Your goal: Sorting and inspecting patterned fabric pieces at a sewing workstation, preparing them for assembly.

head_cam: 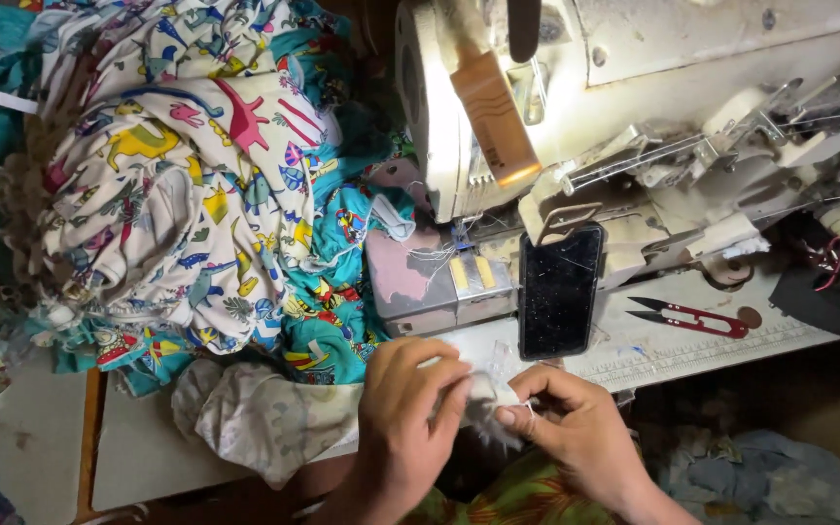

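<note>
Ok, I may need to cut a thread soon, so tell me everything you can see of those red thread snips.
The red thread snips lie flat on the pale sewing-machine table, right of the dark phone and apart from it. They look like one bent piece: a red looped handle end pointing right and two dark, slim blades pointing left, slightly parted. Neither hand touches them; nothing rests on them. The material looks like painted metal.

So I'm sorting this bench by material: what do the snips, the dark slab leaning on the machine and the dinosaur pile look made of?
The snips: dark metal blades, red handle, probably plastic or coated. The dark slab: glossy, glass-like face that reflects light and shows dust specks, seemingly a phone. The dinosaur pile: soft printed fabric, matte and creased into folds, possibly cotton knit. The sewing machine: cream painted metal, by its hard, scuffed sheen.
</note>
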